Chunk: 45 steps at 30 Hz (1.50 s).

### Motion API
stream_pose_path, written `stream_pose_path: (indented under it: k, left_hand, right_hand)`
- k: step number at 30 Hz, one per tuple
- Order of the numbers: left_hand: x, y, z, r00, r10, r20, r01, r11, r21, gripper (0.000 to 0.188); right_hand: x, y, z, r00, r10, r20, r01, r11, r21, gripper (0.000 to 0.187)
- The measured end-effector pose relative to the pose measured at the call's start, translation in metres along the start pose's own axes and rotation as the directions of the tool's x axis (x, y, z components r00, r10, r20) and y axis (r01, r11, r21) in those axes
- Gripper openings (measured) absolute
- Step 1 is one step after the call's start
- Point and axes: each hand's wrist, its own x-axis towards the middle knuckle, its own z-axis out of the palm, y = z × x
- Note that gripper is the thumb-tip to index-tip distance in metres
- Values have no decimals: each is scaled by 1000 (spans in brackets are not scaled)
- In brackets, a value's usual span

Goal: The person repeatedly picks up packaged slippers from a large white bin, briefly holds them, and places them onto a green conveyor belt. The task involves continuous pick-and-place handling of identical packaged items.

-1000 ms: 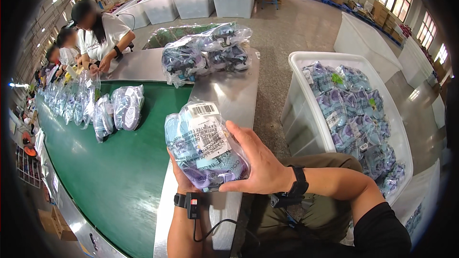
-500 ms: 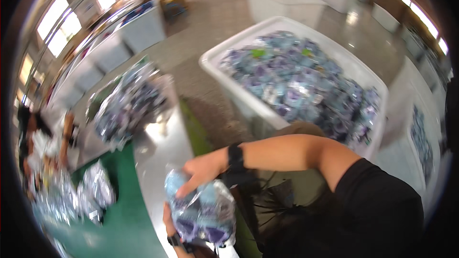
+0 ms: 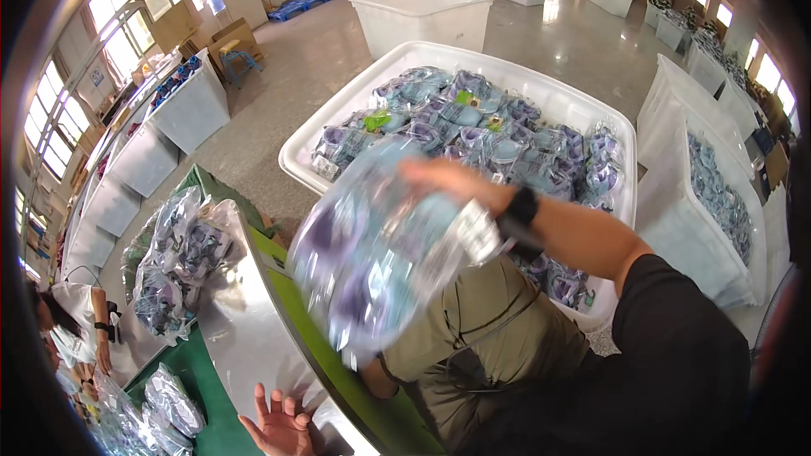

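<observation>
Holding the clear plastic bag of pale-blue and purple shoes [image 3: 359, 245], my right grip [image 3: 456, 182] pinches it near its upper edge; motion blurs both, and I cannot make out the thumb on my feed. The bag hangs tilted, covering the near-left part of a white plastic tub [image 3: 507, 67] and part of the olive trousers [image 3: 515, 321] in my view; its height above them I cannot judge. A white label [image 3: 481, 234] shows at the bag's right side, just beside the black wrist strap [image 3: 522, 209]. My left grip [image 3: 281, 426] is well apart from the bag, palm up with fingers spread, by the metal surface [image 3: 262, 321]; whether it touches, I cannot tell. Inside the tub I see packed shoes [image 3: 507, 148] in clear plastic, with green tags [image 3: 378, 121] among them. Leftward, a heap of bagged footwear [image 3: 182, 266] sits on the surface's far corner, and wrapped pairs [image 3: 175, 399] lie on the green belt [image 3: 193, 353]. A co-worker [image 3: 80, 312] in white stands beyond.
</observation>
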Motion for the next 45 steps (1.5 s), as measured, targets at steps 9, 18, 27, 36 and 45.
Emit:
stream_pose_path:
  k: [9,18,27,36,45]
  left_hand:
    - [-4,12,-22,994,12,-108,-28,989,-148,75]
    - [4,7,-47,991,58,-122,-72,992,-108,69]
    - [27,-8,-24,950,72,-303,-115,985,-127,49]
    - [10,15,-48,943,201,-264,-272,923,-270,56]
    - [16,34,-76,840,385,-383,-517,782,-348,57]
  right_hand:
    - [-20,2,-264,756,-169,-632,457,828,326,42]
    - [-21,119,-378,310,-56,-949,-153,982,-108,37]
    - [81,-58,-67,955,-126,-269,-12,889,-458,31]
    - [179,8,410,720,222,657,317,737,-596,44]
    - [272,166,599,929,213,304,136,566,-813,103]
